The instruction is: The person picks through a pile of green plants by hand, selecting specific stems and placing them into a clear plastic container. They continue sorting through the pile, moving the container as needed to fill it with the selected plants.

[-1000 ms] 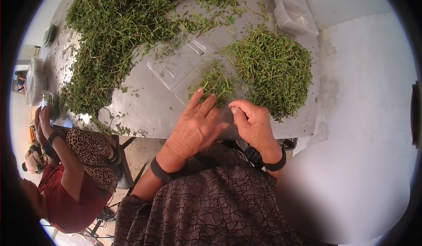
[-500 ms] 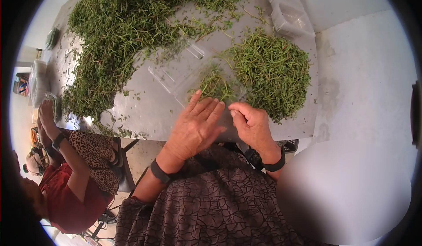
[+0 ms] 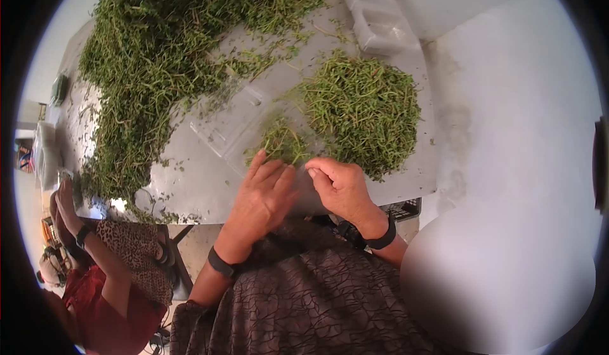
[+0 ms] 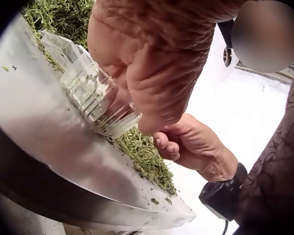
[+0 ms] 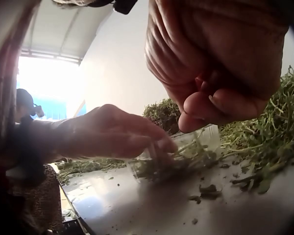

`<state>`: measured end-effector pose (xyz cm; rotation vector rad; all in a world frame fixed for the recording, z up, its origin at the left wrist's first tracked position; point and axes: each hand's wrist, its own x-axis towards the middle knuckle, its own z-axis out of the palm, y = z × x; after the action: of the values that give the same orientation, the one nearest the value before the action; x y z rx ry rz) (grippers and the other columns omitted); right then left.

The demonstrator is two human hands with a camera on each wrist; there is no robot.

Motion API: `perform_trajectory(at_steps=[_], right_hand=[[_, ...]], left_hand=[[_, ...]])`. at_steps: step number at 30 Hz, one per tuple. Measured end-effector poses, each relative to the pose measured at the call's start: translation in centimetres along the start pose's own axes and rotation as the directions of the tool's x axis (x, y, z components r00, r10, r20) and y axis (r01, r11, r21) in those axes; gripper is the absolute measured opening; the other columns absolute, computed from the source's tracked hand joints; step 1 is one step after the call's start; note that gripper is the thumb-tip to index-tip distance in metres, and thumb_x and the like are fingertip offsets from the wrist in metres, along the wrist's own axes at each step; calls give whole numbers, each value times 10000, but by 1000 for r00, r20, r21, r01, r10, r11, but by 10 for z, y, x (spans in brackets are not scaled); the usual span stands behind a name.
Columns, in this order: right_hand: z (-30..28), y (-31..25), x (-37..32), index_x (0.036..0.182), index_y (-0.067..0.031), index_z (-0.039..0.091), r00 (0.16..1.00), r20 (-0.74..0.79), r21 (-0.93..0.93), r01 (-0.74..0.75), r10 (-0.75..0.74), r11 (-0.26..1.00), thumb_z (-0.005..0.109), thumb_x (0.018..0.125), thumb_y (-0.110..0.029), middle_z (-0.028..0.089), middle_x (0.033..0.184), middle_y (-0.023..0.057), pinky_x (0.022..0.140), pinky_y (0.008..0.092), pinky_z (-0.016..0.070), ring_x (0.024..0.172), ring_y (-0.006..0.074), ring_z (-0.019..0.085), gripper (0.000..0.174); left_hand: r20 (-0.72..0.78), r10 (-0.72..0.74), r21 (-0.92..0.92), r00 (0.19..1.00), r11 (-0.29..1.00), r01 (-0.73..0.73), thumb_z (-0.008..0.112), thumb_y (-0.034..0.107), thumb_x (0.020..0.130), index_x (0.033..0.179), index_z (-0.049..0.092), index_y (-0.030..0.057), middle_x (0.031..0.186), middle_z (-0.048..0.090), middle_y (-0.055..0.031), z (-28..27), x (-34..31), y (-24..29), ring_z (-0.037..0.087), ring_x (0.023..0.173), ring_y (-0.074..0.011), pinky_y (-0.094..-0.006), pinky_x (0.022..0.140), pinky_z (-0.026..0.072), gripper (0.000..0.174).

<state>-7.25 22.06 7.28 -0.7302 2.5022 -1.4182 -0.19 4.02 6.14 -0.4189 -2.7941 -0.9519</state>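
Observation:
A clear plastic clamshell container (image 3: 219, 133) lies spread on the metal table, with some leafy green stems (image 3: 282, 138) in its near part. My left hand (image 3: 257, 196) is over the near edge of that part, index finger extended and the other fingers slightly bent. In the right wrist view the left hand's fingertips reach down at the container's wall. Just right of it, my right hand (image 3: 342, 187) has curled fingers, the thumb tip against the index finger, and nothing shows between them. A trimmed pile of greens (image 3: 361, 114) lies beyond the right hand.
A large heap of greens (image 3: 165, 50) covers the table's far left. Nested clear containers (image 3: 380, 28) stand at the far right edge, near a white wall (image 3: 507, 101). Another person in a red top (image 3: 111, 310) sits at the left. A black crate (image 3: 406, 209) is below the table edge.
The head view has turned, so the table and its things appear further left. Both hands stay by the container; the left hand's last fingers are more bent than half a second ago.

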Motion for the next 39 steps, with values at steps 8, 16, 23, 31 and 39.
perform_trajectory(at_steps=[8, 16, 23, 31, 39], right_hand=[[-39, 9, 2, 951, -79, 680, 958, -286, -322, -92, -4, 942, 675, 819, -84, 649, 686, 133, 505, 359, 485, 549, 290, 631, 132], [-56, 50, 0, 976, -75, 669, 931, -364, -640, -271, 28, 719, 675, 813, -139, 613, 594, 141, 541, 435, 482, 560, 345, 621, 175], [-60, 60, 7, 813, -70, 635, 912, -405, -645, -233, -67, 728, 660, 802, -109, 626, 615, 138, 509, 431, 477, 569, 352, 624, 47], [-66, 31, 9, 905, -51, 690, 889, -445, -268, -252, 113, 930, 666, 842, -58, 578, 555, 58, 476, 271, 404, 471, 113, 514, 68], [-41, -54, 32, 920, -2, 654, 939, -103, 325, -281, 329, 903, 600, 912, -35, 626, 662, 13, 487, 191, 411, 551, 29, 535, 64]], left_hand=[[-70, 25, 61, 997, 998, -21, 765, 110, 710, 1086, 630, -1, 1198, 613, -141, -14, -18, -3, 547, 1154, -323, -533, 1079, 359, 415], [-128, 21, 114, 992, 993, -7, 764, 77, 679, 1060, 636, 13, 1173, 635, -118, -11, -30, -12, 568, 1114, -296, -526, 1027, 392, 408], [-178, -1, 116, 984, 993, 23, 752, 56, 673, 1069, 636, 31, 1195, 630, -104, -6, -39, -18, 569, 1114, -297, -521, 1030, 383, 414], [-225, -34, 94, 974, 994, 57, 751, 51, 674, 1106, 636, 44, 1277, 601, -97, -5, -46, -21, 555, 1161, -310, -524, 1043, 372, 448], [-266, -12, 46, 964, 999, 25, 752, 46, 667, 1110, 634, 34, 1299, 587, -112, 0, -49, -23, 553, 1161, -315, -523, 1027, 382, 459]])
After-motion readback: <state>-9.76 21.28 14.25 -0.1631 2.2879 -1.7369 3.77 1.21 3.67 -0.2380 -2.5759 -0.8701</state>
